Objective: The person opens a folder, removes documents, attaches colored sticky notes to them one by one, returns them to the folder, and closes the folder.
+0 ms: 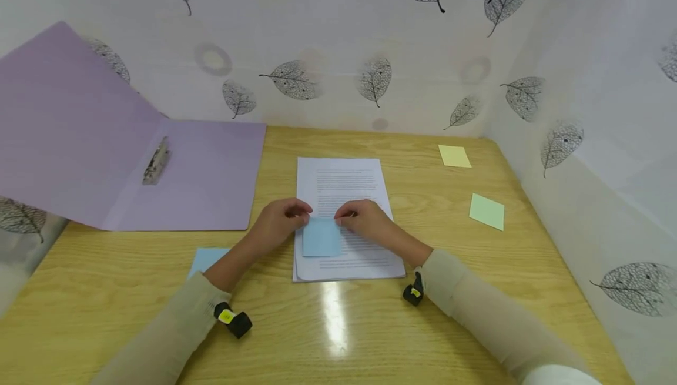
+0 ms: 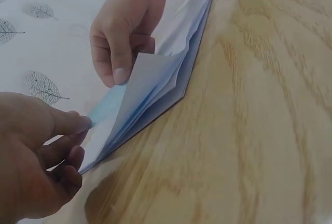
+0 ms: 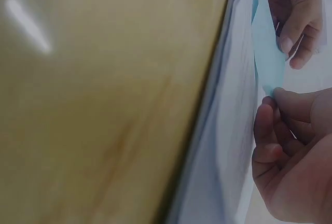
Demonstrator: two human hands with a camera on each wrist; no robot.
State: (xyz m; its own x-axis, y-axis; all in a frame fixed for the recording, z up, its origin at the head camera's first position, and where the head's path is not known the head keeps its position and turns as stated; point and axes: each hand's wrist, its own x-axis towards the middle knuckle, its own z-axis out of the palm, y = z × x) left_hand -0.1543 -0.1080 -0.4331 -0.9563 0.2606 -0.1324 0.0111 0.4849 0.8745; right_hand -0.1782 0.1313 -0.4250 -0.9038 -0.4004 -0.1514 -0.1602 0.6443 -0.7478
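A light blue sticky note (image 1: 321,238) lies over the printed text of a stack of paper sheets (image 1: 365,267). My left hand (image 1: 280,220) pinches its upper left corner between thumb and forefinger. At the upper right corner my right hand (image 1: 366,218) pinches the note the same way. From the left wrist, the stack's corner (image 2: 150,73) is seen bent upward with the sheets fanned apart. In the right wrist view, the sticky note (image 3: 268,47) stretches between both hands, seen nearly edge-on above the paper.
An open lilac folder (image 1: 211,179) with a metal clip (image 1: 156,163) lies at the left, its cover raised against the leaf-patterned backdrop. Another blue note (image 1: 206,258) sits partly under my left forearm. A yellow note (image 1: 454,156) and a green note (image 1: 486,211) lie to the right.
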